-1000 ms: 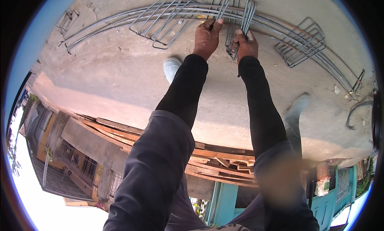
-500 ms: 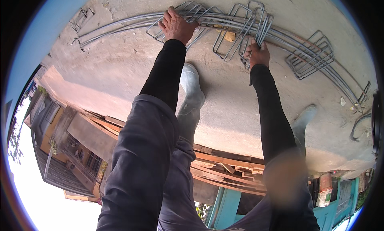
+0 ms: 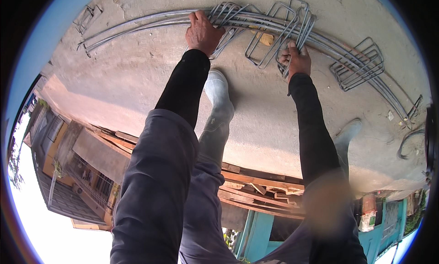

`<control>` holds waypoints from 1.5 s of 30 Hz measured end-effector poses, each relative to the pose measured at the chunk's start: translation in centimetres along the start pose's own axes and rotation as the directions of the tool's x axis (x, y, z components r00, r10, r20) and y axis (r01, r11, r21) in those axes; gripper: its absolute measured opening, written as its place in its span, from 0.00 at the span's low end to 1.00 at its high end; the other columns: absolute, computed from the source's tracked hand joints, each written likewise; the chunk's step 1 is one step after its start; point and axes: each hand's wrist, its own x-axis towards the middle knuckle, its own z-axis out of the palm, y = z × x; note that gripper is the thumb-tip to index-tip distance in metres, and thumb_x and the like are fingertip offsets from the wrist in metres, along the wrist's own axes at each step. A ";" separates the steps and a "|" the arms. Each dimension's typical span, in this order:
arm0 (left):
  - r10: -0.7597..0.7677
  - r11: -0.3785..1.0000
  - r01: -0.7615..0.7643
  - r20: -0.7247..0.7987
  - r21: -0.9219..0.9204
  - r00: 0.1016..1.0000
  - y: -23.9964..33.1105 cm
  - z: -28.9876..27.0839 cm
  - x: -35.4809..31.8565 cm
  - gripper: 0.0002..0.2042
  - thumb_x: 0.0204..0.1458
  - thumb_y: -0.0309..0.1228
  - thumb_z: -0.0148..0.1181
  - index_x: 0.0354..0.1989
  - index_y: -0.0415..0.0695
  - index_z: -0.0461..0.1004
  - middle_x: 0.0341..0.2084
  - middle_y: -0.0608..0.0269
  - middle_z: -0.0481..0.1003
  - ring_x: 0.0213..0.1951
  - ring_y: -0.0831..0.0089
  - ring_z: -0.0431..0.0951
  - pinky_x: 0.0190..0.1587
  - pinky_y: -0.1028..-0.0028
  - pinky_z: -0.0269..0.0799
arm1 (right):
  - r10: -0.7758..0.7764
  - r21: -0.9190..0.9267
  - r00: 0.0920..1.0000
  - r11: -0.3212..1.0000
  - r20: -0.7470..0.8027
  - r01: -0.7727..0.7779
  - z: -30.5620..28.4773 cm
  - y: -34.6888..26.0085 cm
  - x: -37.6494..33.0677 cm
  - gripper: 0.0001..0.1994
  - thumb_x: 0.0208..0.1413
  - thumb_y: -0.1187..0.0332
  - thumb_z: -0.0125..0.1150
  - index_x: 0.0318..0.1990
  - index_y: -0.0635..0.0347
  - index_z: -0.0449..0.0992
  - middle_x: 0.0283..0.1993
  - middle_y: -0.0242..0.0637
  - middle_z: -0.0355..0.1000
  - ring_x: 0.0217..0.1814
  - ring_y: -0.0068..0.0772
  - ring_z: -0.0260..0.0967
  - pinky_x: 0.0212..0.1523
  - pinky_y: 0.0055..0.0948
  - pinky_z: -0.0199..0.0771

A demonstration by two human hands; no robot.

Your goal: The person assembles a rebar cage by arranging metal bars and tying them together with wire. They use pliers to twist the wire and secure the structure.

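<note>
Your left hand (image 3: 204, 34) covers a stretch of the long rods (image 3: 327, 43), so you cannot tell whether its fingers close on them. Your right hand (image 3: 299, 60) hides part of the bent wire frames (image 3: 305, 28). A brown blur (image 3: 329, 202) masks some of your right sleeve (image 3: 315, 131), which the near edge cuts off. Your left sleeve (image 3: 157, 168) screens part of the plank pile (image 3: 260, 180); far left, a wire piece (image 3: 87, 18) looks too small to read

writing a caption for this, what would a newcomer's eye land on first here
Near the top, the hands draw the eye first: the left hand over long grey rods, the right hand gripping rectangular wire frames. Below the left hand is a pale grey boot. Along the lower middle, reddish planks lie above a turquoise structure.
</note>
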 end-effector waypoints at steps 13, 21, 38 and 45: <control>-0.288 0.198 0.364 0.301 -0.910 0.909 2.7 1.8 -2.0 0.13 0.54 0.36 0.69 0.25 0.44 0.72 0.15 0.72 0.67 0.14 0.82 0.63 0.18 0.78 0.62 | -0.056 -0.168 0.992 0.985 -0.111 0.037 2.6 -0.9 1.4 0.29 0.55 0.41 0.64 0.40 0.63 0.72 0.20 0.27 0.60 0.15 0.19 0.54 0.16 0.26 0.56; -0.293 0.372 0.412 0.316 -0.832 0.903 0.3 0.5 1.8 0.13 0.58 0.38 0.65 0.34 0.38 0.74 0.23 0.64 0.74 0.25 0.75 0.72 0.32 0.72 0.74 | -0.399 -0.598 0.880 0.781 -0.258 0.179 1.7 0.2 3.6 0.33 0.56 0.41 0.61 0.49 0.70 0.74 0.35 0.52 0.76 0.41 0.54 0.76 0.44 0.42 0.74; -0.272 0.758 0.244 0.047 -0.604 0.961 18.6 7.5 -5.5 0.48 0.45 0.48 0.73 0.63 0.29 0.51 0.55 0.39 0.55 0.60 0.43 0.58 0.64 0.52 0.56 | -0.150 0.074 0.924 0.979 -0.353 0.188 -21.6 -6.7 6.2 0.20 0.50 0.66 0.72 0.47 0.64 0.73 0.41 0.39 0.76 0.38 0.32 0.74 0.24 0.32 0.74; -0.204 0.840 0.217 0.080 -0.497 0.976 21.2 7.3 -5.9 0.50 0.46 0.56 0.70 0.64 0.30 0.51 0.56 0.39 0.54 0.61 0.44 0.60 0.62 0.54 0.61 | 0.064 0.167 0.976 0.985 -0.207 -0.029 -19.5 -7.3 6.2 0.17 0.55 0.73 0.63 0.52 0.64 0.70 0.33 0.36 0.72 0.33 0.31 0.72 0.28 0.35 0.72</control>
